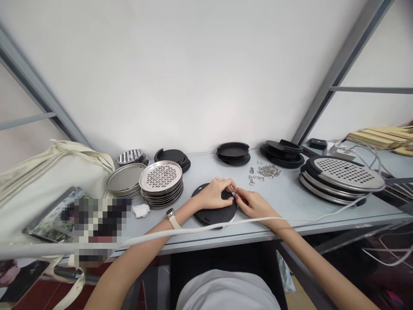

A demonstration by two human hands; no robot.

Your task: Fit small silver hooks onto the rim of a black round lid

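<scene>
A black round disc [206, 216] with a thin metal rim lies on the table near its front edge. My left hand [215, 194] rests over the disc, its fingers curled toward the right edge. My right hand [254, 204] is at that same edge, with its thumb and fingers pinched together. The fingertips of both hands meet at a small, pale, shiny thing too tiny to name. Beyond my hands lies a pile of small metal clips [270, 171], with several loose ones beside it. Part of the disc is hidden under my left hand.
Left stand stacked metal grater discs [161, 177] and plain metal discs [126, 177]. Black round parts [232, 150] lie along the wall. A stack of perforated metal discs [348, 173] stands right. A white cable [200, 230] crosses before my forearms. A crumpled tissue [141, 210] lies left.
</scene>
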